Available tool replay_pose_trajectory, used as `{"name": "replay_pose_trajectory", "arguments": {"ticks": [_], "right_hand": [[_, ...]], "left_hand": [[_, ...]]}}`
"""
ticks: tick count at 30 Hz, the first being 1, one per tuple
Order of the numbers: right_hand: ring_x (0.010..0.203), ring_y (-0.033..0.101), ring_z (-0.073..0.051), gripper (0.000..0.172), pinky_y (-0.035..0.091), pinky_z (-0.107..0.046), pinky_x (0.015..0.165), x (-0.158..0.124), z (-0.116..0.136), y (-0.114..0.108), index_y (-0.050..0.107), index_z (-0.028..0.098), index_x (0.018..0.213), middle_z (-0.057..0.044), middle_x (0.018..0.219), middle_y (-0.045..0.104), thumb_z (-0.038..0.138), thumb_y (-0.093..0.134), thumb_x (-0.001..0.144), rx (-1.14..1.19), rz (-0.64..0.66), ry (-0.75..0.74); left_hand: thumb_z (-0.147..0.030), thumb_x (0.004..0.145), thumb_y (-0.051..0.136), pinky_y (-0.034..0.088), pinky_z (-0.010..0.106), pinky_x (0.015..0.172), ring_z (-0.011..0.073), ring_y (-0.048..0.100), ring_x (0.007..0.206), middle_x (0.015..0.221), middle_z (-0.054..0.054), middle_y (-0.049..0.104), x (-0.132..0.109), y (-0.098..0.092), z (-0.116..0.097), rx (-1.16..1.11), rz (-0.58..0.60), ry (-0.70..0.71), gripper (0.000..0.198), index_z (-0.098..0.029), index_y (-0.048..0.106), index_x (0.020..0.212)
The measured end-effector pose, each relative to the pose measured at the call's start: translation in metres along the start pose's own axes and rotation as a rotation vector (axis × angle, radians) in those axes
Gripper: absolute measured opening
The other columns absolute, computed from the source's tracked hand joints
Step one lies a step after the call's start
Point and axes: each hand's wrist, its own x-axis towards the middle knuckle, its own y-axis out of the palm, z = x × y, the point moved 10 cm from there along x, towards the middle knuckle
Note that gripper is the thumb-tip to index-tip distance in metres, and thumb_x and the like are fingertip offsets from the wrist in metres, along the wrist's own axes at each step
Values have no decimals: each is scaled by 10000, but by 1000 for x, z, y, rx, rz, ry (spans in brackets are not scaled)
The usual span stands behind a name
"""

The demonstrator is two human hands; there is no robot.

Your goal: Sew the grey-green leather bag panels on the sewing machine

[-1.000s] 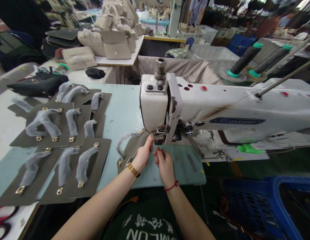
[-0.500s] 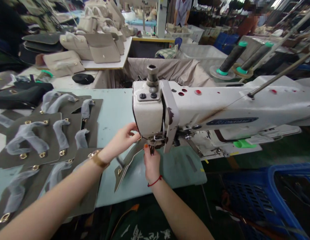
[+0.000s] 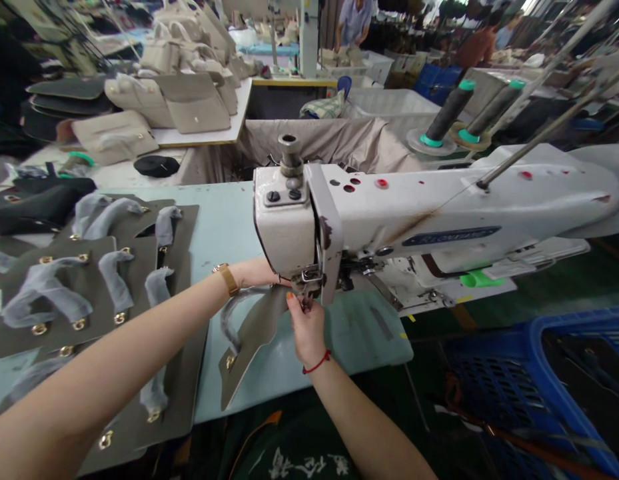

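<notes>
A white industrial sewing machine (image 3: 284, 227) stands over the pale green table. Below its head lies a grey-brown bag panel (image 3: 256, 333) with a wrapped handle (image 3: 229, 320) and gold hardware, its near end tilted toward me. My left hand (image 3: 256, 272) reaches along the panel's far side, behind the machine head; its fingers are mostly hidden. Close to the needle area, at the panel's right edge, is my right hand (image 3: 308, 327). Its thumb and fingers are pinched together beside small dark metal parts, and what they grip is unclear.
Several similar panels (image 3: 104, 283) with wrapped handles overlap on the left of the table. Beige bags (image 3: 192, 103) stand piled behind. A blue plastic basket (image 3: 534, 327) is at the lower right. Two dark thread cones (image 3: 446, 113) stand beyond the machine; people work farther back.
My left hand has gone farther right, behind the machine head, hiding its fingers. The panel has turned a little and shows more of its face. My right hand stays near the needle area.
</notes>
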Motion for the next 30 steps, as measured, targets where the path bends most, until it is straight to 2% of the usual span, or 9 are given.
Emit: {"name": "replay_pose_trajectory", "arguments": {"ticks": [3, 8, 14, 17, 21, 25, 26, 28, 30], "right_hand": [[462, 332, -100, 350, 277, -225, 450, 1, 1, -5, 473, 198, 576, 50, 483, 371, 457, 563, 794, -9, 17, -3], [478, 344, -96, 325, 278, -220, 461, 7, 4, -14, 498, 186, 579, 47, 507, 401, 423, 577, 787, -46, 99, 10], [467, 316, -85, 312, 252, -219, 460, 17, 18, -23, 491, 181, 574, 64, 487, 382, 398, 635, 747, -96, 278, 50], [476, 320, -85, 303, 251, -221, 472, 20, 25, -24, 492, 180, 586, 67, 493, 385, 388, 637, 750, -117, 353, 64], [514, 361, -91, 247, 278, -220, 503, 17, 29, -28, 528, 171, 648, 59, 554, 435, 363, 641, 755, -143, 407, 71], [590, 420, -101, 204, 318, -213, 555, 2, 31, -38, 564, 152, 679, 39, 627, 490, 318, 643, 768, -229, 459, 58], [597, 422, -101, 200, 319, -210, 559, -3, 30, -41, 569, 150, 686, 38, 633, 491, 313, 634, 782, -256, 472, 51], [611, 431, -103, 204, 323, -207, 563, -12, 29, -45, 574, 148, 696, 36, 643, 495, 311, 613, 812, -283, 486, 30], [622, 444, -105, 231, 335, -206, 569, -20, 24, -48, 571, 150, 694, 32, 651, 502, 331, 601, 834, -255, 471, 25]], "left_hand": [[-92, 312, 829, 532, 379, 802, 298, 656, 808, 572, 0, 675, -10, 17, 9, 40, 148, -9, 285, -210, 626, 474], [-261, 523, 801, 511, 361, 851, 265, 647, 865, 771, 34, 734, -18, 20, 31, 83, 196, 85, 215, -189, 725, 710], [-347, 732, 699, 517, 337, 844, 222, 648, 922, 981, 52, 732, -27, 22, 66, 72, 140, 64, 344, -160, 698, 1021], [-348, 772, 664, 511, 349, 862, 227, 638, 959, 982, 52, 727, -30, 18, 72, 101, 64, 72, 301, -157, 689, 1002], [-392, 863, 551, 497, 390, 900, 241, 628, 985, 1001, 63, 715, -33, 4, 78, 266, 22, 192, 307, -166, 675, 1030], [-363, 926, 447, 332, 465, 1094, 261, 468, 1257, 1339, 112, 541, -57, -23, 94, 540, -146, 462, 432, -184, 502, 1315], [-364, 907, 487, 282, 482, 1125, 273, 401, 1316, 1407, 124, 471, -65, -22, 103, 590, -146, 511, 503, -184, 432, 1374], [-387, 842, 597, 242, 503, 1145, 302, 308, 1376, 1495, 141, 346, -77, -7, 125, 591, -50, 530, 699, -188, 309, 1447], [-422, 822, 617, 310, 497, 1116, 324, 313, 1373, 1536, 147, 260, -84, 8, 139, 430, 2, 479, 757, -187, 279, 1457]]}}
